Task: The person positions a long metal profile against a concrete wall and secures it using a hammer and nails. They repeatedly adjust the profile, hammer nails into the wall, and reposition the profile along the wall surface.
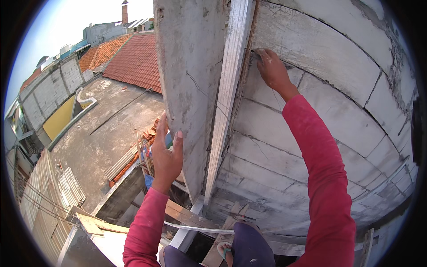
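Note:
A tall grey board (191, 66) stands upright in front of me, its face stained. My left hand (167, 155) is at its left edge, thumb on the face and fingers along the outer side. Beside the board runs an upright silvery metal-looking post (229, 84). A thin wire (202, 91) sticks out of the board's face and bends toward the post. Higher up on the right, my right hand (273, 73) is closed close to the grey block wall (311, 44), just right of the post. A small dark thing shows at its fingertips; its kind is unclear.
Below are my knees and a sandalled foot on a wooden plank (216, 253). Beams and boards (189, 216) cross there, with dark gaps between them. To the left, far lower, lie a concrete roof (120, 111), red roof tiles (138, 62) and corrugated sheets (44, 209).

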A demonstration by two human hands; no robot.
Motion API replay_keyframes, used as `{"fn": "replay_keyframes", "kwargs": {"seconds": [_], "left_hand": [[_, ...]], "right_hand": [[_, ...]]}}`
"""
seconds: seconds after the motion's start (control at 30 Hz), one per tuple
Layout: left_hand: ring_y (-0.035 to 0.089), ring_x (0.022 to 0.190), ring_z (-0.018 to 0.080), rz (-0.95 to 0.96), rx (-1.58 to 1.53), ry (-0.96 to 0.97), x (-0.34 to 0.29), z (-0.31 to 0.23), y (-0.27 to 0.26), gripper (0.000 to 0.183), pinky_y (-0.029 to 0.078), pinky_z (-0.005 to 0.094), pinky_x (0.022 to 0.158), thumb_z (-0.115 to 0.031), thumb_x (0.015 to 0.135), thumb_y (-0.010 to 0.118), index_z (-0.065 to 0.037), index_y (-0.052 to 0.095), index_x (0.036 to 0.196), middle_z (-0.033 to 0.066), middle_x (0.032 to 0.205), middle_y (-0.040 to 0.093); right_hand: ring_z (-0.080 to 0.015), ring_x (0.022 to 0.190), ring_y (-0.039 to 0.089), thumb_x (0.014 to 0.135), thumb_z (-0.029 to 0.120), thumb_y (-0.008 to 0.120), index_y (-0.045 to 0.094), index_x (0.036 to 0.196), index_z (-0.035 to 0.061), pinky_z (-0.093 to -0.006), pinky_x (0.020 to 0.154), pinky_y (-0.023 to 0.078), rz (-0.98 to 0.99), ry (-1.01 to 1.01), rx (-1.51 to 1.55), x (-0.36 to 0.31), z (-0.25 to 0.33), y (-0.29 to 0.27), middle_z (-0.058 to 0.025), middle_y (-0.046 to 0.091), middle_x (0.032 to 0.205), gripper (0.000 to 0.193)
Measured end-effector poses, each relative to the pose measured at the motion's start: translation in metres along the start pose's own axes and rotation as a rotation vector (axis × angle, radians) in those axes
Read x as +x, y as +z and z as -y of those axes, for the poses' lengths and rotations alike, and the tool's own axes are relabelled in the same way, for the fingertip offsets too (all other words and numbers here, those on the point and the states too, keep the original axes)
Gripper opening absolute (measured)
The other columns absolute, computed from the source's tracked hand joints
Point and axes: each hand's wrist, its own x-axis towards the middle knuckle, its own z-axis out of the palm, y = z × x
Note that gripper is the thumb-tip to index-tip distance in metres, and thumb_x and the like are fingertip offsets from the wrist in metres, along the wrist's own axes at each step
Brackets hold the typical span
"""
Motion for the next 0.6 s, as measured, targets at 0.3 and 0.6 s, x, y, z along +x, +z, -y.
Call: {"fn": "replay_keyframes", "kwargs": {"seconds": [0.3, 0.6], "left_hand": [[0.053, 0.112, 0.0302, -0.177, 0.335, -0.088, -0.027, -0.125, 0.011, 0.042, 0.042, 0.0401, 0.099, -0.016, 0.098, 0.057, 0.003, 0.045, 0.133, 0.0184, 0.122, 0.052], [0.063, 0.107, 0.0230, 0.201, -0.424, -0.587, 0.067, -0.196, 0.185, 0.038, 0.050, 0.0354, 0.092, -0.016, 0.100, 0.059, 0.001, 0.054, 0.133, 0.0177, 0.127, 0.060]], "right_hand": [[-0.0367, 0.091, 0.067, 0.091, 0.012, 0.061, 0.066, 0.106, 0.0083, -0.0473, 0.077, 0.056, 0.179, 0.172, 0.213, 0.030, -0.001, 0.007, -0.0135, 0.059, 0.111, 0.016], [-0.0405, 0.088, 0.067, 0.095, 0.009, 0.055, 0.067, 0.114, 0.0062, -0.0492, 0.075, 0.055, 0.429, 0.218, 0.405, 0.031, -0.030, -0.013, -0.0179, 0.062, 0.103, 0.023]]}}
